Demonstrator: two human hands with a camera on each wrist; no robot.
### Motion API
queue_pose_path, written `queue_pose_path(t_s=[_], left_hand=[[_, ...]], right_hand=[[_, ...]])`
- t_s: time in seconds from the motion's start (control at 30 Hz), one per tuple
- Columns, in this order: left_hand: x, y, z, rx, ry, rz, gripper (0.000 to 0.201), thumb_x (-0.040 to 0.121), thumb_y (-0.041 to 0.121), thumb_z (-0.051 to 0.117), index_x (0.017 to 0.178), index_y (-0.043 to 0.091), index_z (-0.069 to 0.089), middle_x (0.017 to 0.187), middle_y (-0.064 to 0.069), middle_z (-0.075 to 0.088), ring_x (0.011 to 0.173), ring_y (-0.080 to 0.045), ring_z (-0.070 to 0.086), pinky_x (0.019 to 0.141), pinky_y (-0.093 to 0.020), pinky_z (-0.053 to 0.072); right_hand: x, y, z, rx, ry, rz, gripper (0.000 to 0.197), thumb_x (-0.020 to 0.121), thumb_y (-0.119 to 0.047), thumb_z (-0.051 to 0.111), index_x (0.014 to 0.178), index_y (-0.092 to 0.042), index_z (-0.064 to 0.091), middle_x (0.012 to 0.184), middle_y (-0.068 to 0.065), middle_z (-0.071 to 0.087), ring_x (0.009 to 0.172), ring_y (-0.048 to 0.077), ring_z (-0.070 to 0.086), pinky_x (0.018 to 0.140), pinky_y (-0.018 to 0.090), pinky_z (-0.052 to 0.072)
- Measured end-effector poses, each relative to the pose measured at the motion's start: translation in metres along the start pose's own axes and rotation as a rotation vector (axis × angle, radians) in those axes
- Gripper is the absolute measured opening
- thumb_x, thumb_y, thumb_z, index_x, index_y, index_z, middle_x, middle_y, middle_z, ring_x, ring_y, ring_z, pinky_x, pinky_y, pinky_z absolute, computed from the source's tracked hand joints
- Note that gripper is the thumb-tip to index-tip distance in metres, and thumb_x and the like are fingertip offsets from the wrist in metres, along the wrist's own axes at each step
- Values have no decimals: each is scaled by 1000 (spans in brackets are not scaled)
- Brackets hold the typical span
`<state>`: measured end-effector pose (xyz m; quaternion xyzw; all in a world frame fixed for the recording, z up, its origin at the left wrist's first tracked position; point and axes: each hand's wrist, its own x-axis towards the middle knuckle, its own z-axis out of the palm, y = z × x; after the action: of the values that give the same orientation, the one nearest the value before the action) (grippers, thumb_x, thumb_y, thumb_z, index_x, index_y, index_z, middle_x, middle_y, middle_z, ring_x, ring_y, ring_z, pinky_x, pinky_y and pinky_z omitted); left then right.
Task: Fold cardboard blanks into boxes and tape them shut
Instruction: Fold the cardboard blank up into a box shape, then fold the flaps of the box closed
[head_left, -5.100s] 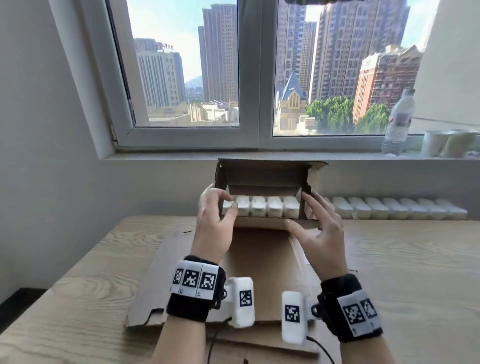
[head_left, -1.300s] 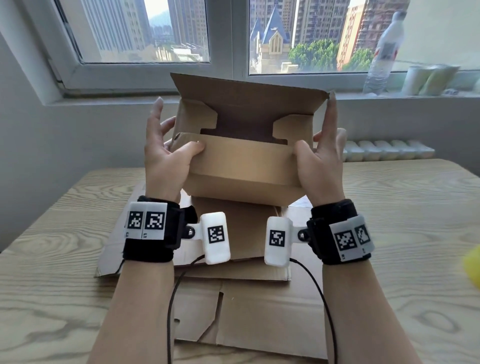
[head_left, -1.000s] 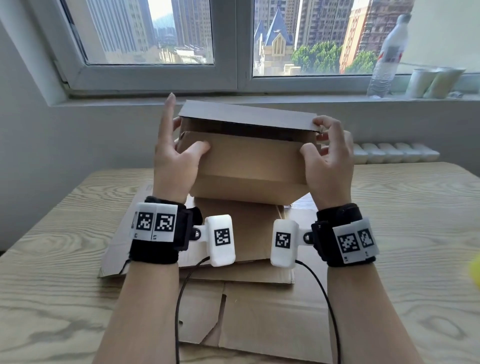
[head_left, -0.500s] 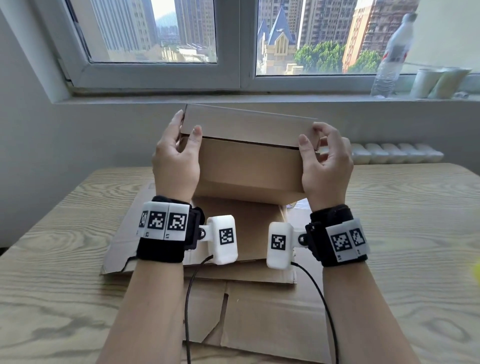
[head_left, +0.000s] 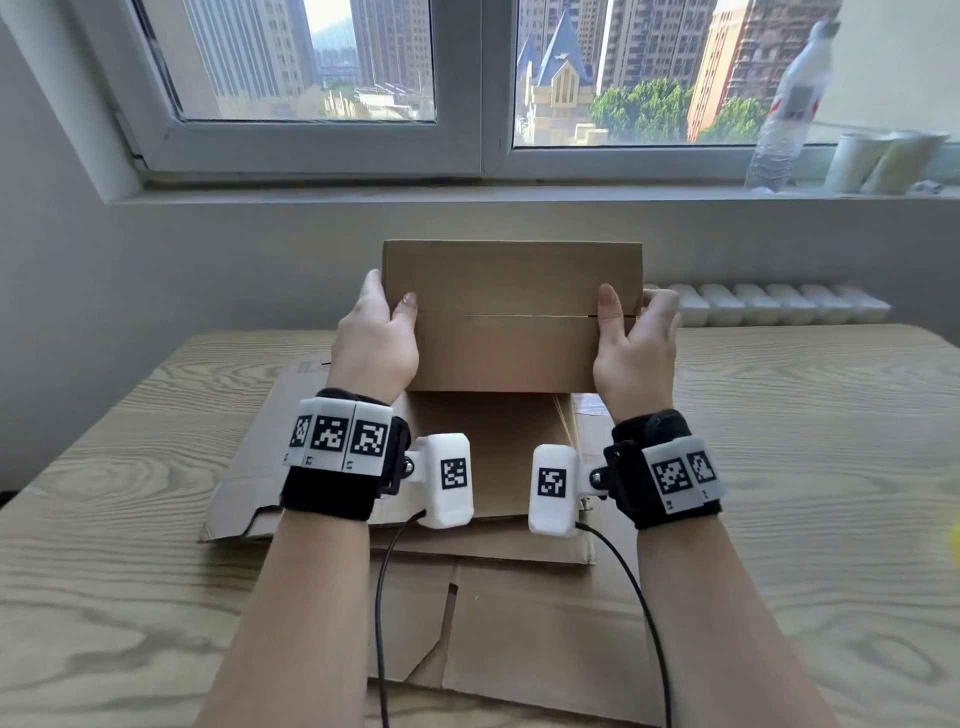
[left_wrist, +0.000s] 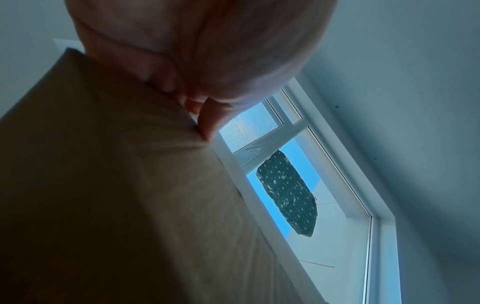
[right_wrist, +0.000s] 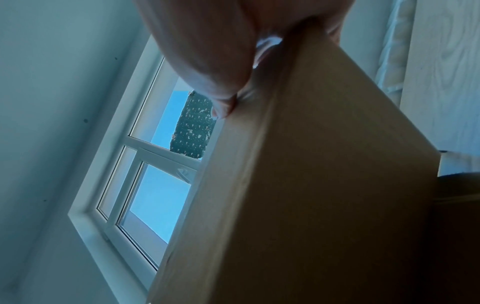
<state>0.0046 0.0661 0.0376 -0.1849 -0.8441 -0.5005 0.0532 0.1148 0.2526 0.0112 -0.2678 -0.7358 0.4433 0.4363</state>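
A brown cardboard box (head_left: 511, 291) is held up above the table with its two flaps closed, meeting in a thin seam across the face turned to me. My left hand (head_left: 376, 332) grips its left end, thumb on the front by the seam and fingers behind. My right hand (head_left: 634, 338) grips the right end the same way. In the left wrist view the box (left_wrist: 116, 195) fills the lower left under my palm. In the right wrist view the box (right_wrist: 311, 185) runs down from my fingers.
Flat cardboard blanks (head_left: 498, 597) lie stacked on the wooden table (head_left: 805, 493) under my forearms. A water bottle (head_left: 789, 109) and cups (head_left: 878, 161) stand on the window sill. A white radiator (head_left: 779, 306) runs behind the table at right.
The top flap has come down from open to fully closed against the lower flap. Both hands slid to the box's ends, thumbs now on the front face.
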Motion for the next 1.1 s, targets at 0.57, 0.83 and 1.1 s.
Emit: queue_pose_path(t_s=[0.57,0.83,1.1], left_hand=[[-8,7,-7,-27,-93,-169,84,90,1,48,157,24,2,148,-15,38,117,-28,47,104,-37,41],[-52,43,-18,76,-26,-16,67,96,17,51,154,24,17,156,-7,27,142,-27,26,117,-44,24],[-115,105,22,-47,-204,229,36,97,18,54,133,23,54,127,3,62,113,-14,58,100,-32,45]], right_hand=[[-16,-8,5,18,-4,24,60,96,-12,58,149,-22,33,147,7,47,132,22,45,102,21,34],[-34,-23,-35,146,90,44,44,93,-10,59,134,-18,47,125,0,56,110,13,50,86,19,35],[-48,-39,-111,114,176,-103,30,91,-4,60,119,-13,57,102,-2,63,90,8,57,73,4,43]])
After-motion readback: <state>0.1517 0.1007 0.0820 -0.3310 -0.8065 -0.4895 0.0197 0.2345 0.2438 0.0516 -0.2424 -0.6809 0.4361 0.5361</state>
